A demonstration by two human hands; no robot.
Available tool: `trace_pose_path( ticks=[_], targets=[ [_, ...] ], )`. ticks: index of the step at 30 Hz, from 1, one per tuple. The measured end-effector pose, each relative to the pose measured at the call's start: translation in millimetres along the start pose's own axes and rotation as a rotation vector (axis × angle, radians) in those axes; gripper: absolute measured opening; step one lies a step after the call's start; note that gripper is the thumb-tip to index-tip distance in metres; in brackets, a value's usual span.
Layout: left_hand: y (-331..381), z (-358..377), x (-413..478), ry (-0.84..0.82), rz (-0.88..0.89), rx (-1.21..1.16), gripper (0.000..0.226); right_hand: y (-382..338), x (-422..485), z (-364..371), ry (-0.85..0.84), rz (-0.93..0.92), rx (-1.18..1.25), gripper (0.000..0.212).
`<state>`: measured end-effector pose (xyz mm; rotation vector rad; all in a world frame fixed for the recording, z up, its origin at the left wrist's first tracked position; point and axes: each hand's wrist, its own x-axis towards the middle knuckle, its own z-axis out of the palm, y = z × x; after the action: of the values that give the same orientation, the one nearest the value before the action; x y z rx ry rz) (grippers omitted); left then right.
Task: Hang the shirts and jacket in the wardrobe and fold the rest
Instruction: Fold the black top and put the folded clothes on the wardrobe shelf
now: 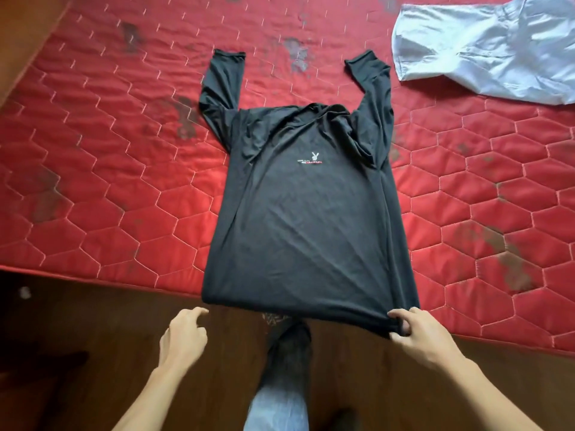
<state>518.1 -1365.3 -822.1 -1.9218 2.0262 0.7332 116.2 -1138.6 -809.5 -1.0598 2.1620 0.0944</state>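
A black long-sleeved shirt with a small white and red chest logo lies spread face up on the red quilted mattress, both sleeves pointing away from me. Its hem hangs slightly over the mattress's near edge. My right hand pinches the hem's right corner. My left hand hovers just short of the hem's left corner, fingers loosely extended and holding nothing.
A crumpled light blue shirt lies at the mattress's far right corner. Dark wooden floor runs along the near side, with my leg in jeans below the shirt. A wooden edge borders the bed at the top left.
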Motion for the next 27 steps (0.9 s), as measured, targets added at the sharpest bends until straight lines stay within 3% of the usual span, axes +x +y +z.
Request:
trace_pose_path(
  ticks=[12, 18, 22, 26, 27],
  targets=[
    [120, -87, 166, 0.029, -0.013, -0.410, 0.027, -181, 156, -103, -0.044, -0.168, 0.081, 0.034],
    [179, -101, 285, 0.035, -0.073, -0.516, 0.049, -272, 266, -127, -0.002, -0.306, 0.044, 0.057],
    [214, -117, 373, -0.027, -0.305, -0.960, 0.079, -304, 328, -134, 0.032, -0.336, -0.106, 0.080],
    [242, -142, 438, -0.213, -0.377, -1.359, 0.059, -306, 347, -131, -0.040, -0.234, -0.279, 0.105],
    [249, -149, 451, -0.260, -0.381, -1.447, 0.066, -306, 347, -128, -0.039, -0.225, -0.291, 0.109]
  ],
)
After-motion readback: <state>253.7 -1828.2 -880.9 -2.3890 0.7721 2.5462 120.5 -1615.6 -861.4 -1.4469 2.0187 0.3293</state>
